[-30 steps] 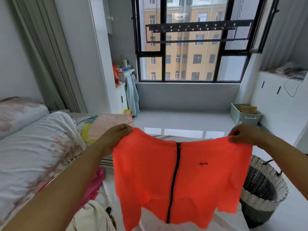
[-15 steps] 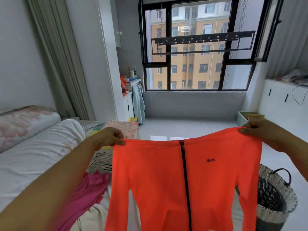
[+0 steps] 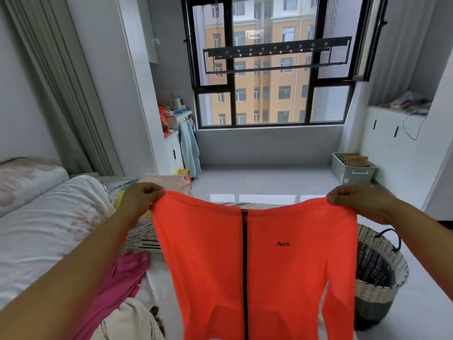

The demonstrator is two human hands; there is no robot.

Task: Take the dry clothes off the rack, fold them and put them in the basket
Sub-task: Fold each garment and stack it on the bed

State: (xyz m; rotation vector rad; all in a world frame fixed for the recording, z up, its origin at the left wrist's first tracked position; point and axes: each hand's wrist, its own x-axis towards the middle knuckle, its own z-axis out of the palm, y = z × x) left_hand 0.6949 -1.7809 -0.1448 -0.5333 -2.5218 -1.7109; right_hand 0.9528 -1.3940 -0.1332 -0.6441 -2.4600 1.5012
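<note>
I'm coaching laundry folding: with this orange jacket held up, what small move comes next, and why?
Probably lower the orange zip-front jacket onto the white bed to fold it: the left hand and right hand each pinch a shoulder, it hangs unfolded, so it isn't ready for the woven basket.

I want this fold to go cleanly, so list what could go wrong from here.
The jacket hangs only from pinches by the left hand and right hand at its shoulders; one slip could drop it onto the pink garment nearby. Its sleeves dangle free and may bunch in the fold. The basket sits partly hidden behind the jacket, so a blind drop might miss.
</note>
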